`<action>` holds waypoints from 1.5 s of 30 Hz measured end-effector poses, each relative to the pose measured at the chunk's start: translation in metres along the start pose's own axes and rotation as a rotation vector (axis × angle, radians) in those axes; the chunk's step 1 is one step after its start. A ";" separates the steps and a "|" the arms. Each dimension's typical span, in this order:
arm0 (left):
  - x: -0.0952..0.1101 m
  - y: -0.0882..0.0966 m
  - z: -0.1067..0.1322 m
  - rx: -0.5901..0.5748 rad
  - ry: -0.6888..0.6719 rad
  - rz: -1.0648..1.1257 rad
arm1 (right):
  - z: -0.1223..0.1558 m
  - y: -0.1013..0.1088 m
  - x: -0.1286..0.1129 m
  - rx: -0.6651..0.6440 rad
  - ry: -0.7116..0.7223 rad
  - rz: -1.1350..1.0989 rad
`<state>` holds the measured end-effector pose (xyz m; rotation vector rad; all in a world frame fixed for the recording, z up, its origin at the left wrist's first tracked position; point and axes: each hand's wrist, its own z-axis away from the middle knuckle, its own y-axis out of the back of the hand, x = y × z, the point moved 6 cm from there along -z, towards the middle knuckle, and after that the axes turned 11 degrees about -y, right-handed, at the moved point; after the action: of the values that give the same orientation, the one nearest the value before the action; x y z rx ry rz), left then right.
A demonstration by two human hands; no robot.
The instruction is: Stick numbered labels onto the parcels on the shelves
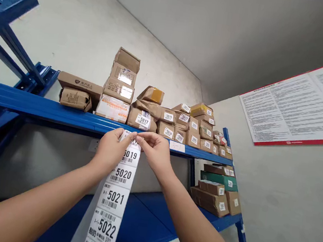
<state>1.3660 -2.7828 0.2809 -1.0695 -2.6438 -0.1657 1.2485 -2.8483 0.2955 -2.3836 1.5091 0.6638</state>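
A long strip of white number labels hangs down in front of me, printed 5019 to 5022 with barcodes. My left hand is closed on the strip near its upper end, thumb across the front. My right hand pinches the top right edge of the strip, where the uppermost label is partly covered by fingers. Just beyond both hands, a brown parcel labelled 5017 sits on the upper shelf. Left of it stands a stack of cardboard boxes, the lowest one white and orange.
The blue shelf beam crosses behind my hands. More labelled parcels line the shelf to the right. Larger boxes rest on the lower shelf. A blue metal frame juts in at upper left. A printed notice board hangs on the right wall.
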 end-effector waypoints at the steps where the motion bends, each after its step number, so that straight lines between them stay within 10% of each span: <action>1: 0.001 0.000 -0.002 0.016 -0.009 -0.009 | 0.000 -0.001 -0.001 0.011 0.028 0.009; 15: -0.015 -0.008 0.009 -0.246 0.214 0.143 | -0.062 0.018 -0.029 0.315 0.379 0.307; 22: -0.019 0.000 0.018 -0.295 0.209 0.137 | -0.135 0.049 -0.019 0.504 0.312 0.496; 29: -0.019 0.012 0.013 -0.307 0.169 0.139 | -0.126 0.044 -0.028 0.617 0.311 0.770; 35: -0.026 0.012 -0.004 -0.402 0.093 0.202 | -0.107 0.042 -0.032 0.452 0.325 0.659; 40: -0.021 0.007 -0.013 -0.358 0.095 0.234 | -0.055 -0.006 -0.026 -0.258 0.224 0.241; 45: -0.012 -0.001 -0.018 -0.102 0.031 0.407 | -0.037 -0.015 -0.017 -0.199 0.160 0.093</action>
<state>1.3777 -2.7951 0.2939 -1.5952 -2.3498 -0.2288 1.2648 -2.8443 0.3359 -2.5809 1.7007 0.6875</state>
